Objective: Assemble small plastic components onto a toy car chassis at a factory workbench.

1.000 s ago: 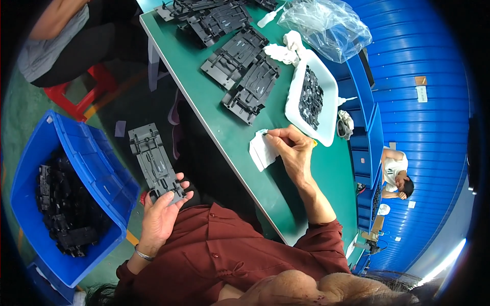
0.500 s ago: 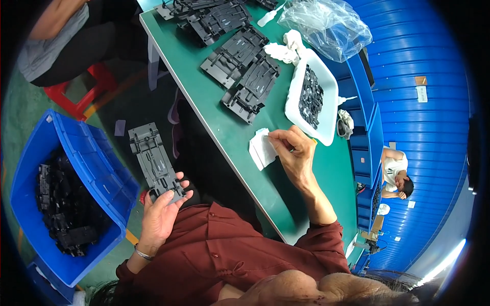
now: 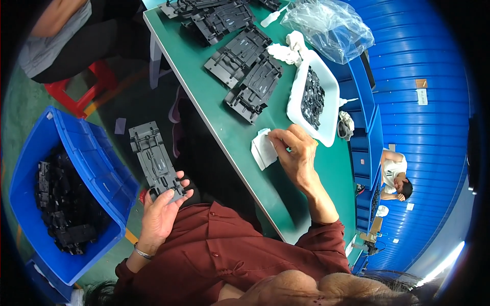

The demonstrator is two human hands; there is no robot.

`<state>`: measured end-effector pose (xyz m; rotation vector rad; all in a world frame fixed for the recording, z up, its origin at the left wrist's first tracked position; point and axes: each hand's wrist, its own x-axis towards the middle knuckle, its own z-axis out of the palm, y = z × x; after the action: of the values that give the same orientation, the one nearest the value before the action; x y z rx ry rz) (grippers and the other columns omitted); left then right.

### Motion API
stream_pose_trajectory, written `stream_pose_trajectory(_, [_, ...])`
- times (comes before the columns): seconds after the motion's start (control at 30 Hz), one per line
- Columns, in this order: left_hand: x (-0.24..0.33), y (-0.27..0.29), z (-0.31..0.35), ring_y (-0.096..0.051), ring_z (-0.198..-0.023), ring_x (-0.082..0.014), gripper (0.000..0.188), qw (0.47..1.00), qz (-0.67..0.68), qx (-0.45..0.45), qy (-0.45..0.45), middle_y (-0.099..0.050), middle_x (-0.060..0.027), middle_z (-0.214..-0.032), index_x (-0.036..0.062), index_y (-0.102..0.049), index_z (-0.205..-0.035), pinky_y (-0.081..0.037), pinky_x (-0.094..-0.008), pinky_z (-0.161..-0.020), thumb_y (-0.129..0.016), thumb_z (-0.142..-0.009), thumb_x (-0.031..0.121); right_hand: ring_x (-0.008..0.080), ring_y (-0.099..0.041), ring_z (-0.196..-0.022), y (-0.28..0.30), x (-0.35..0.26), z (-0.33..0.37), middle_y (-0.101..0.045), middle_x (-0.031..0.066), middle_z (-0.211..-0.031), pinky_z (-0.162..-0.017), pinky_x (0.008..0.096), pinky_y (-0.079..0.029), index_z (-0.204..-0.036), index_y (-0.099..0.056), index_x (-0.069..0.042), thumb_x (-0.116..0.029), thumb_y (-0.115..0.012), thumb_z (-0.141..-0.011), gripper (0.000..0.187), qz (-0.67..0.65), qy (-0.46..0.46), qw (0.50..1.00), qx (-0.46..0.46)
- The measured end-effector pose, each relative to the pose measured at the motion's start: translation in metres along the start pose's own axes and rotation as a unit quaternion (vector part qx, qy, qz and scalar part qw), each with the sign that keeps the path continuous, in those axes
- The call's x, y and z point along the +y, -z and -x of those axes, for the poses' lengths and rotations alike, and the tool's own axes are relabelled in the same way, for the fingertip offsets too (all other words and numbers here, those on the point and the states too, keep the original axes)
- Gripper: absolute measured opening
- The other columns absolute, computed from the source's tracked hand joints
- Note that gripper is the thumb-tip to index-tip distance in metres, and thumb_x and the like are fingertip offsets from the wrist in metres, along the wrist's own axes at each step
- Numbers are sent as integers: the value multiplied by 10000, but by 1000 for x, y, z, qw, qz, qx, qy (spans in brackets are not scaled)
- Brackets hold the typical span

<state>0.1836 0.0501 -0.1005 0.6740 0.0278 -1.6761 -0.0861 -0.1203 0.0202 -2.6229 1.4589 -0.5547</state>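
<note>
My left hand (image 3: 162, 214) grips one end of a black plastic toy-car chassis (image 3: 154, 159), thumb on top and fingers at its edge. The chassis is held off the table, beside the blue bin. My right hand (image 3: 297, 153) is over the green table (image 3: 229, 145), thumb and fingertips pinched together at the edge of a folded white cloth (image 3: 263, 150). What lies between those fingertips is too small to make out. Just beyond it stands a white tray (image 3: 329, 135) of small black parts (image 3: 313, 99).
Several similar chassis (image 3: 253, 87) lie at the table's far end, near a crumpled white rag (image 3: 288, 50) and a clear plastic bag (image 3: 329, 28). A blue bin (image 3: 97, 168) of black parts stands at left. A person sits on a red stool (image 3: 84, 92); another is at far right.
The view has shifted slightly, so the table and its things sit a little further right. Both hands keep nearly the same pose, and the chassis stays in my left hand.
</note>
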Motion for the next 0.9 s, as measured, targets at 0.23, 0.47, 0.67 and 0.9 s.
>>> stream_pose_trajectory(0.23, [0, 0, 2, -601, -1243, -292, 455, 1000, -2, -6, 1, -580, -174, -1391, 25, -510, -1404, -507, -529, -1053, -598, -957, 34, 239, -568, -619, -1, 2, 5, -546, 68, -682, -540, 366, -450, -856, -729, -46, 36, -777, -731, 157, -9, 6, 999, 33])
stream_pose_trajectory(0.47, [-1, -1, 3, -602, -1236, -284, 448, 1000, -2, -9, 3, -585, -168, -1385, 29, -520, -1397, -507, -526, -1052, -599, -957, 35, 243, -566, -617, -6, 3, 4, -552, 65, -689, -532, 373, -448, -850, -715, -38, 35, -791, -715, 171, 45, 67, 996, 49])
stream_pose_trajectory(0.67, [-1, -1, 4, -607, -1228, -279, 446, 1000, -3, -8, 1, -589, -159, -1384, 34, -524, -1394, -509, -521, -1049, -599, -954, 33, 218, -585, -599, 0, 5, 12, -569, 69, -691, -527, 346, -454, -878, -732, -37, 60, -784, -749, 169, -15, 5, 998, 64])
stream_pose_trajectory(0.9, [0, -5, 6, -611, -1217, -266, 456, 1000, -13, -17, 1, -590, -156, -1379, 36, -511, -1400, -508, -520, -1049, -602, -953, 34, 110, -587, -646, 25, 0, 37, -594, 36, -697, -591, 272, -470, -923, -738, -26, -6, -751, -825, 101, -100, -177, 979, 19])
